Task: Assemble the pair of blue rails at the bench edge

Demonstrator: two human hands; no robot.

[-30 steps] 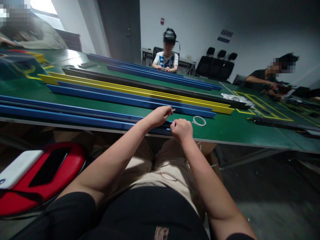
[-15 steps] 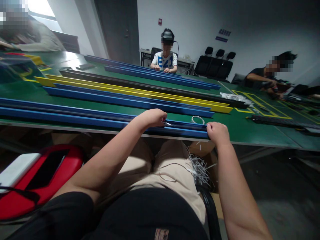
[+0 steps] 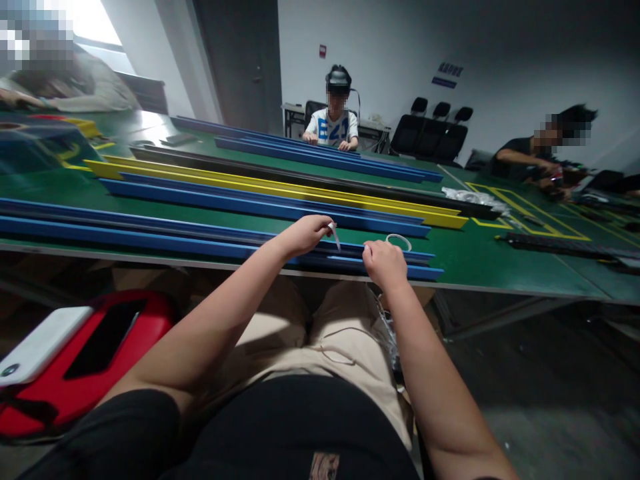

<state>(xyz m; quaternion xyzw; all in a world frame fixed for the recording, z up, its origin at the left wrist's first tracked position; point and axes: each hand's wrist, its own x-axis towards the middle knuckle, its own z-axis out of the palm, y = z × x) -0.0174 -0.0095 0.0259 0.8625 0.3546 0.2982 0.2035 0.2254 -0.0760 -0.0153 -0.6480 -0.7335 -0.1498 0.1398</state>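
A long blue U-shaped channel (image 3: pixel 225 249) lies along the near edge of the table. My left hand (image 3: pixel 307 235) is above it, fingers pinched on a narrow white strip (image 3: pixel 335 235) that hangs down toward the channel's groove. Closer to the channel's right end, my right hand (image 3: pixel 387 265) is closed over the channel, its fingertips mostly hidden behind the knuckles. Just behind that hand sits a thin white ring (image 3: pixel 399 241), like a roll of narrow tape.
Beyond lie another blue channel (image 3: pixel 270 205), a yellow channel (image 3: pixel 280 191) and a black one (image 3: pixel 320 179) on the green table (image 3: pixel 500 267). A plastic bag (image 3: pixel 473 197) lies at right. Three other people sit around. A red stool (image 3: pixel 150 327) carries a white box and phone.
My right hand has moved left from the channel's end, which now shows. The white strip in my left hand hangs longer and more steeply.
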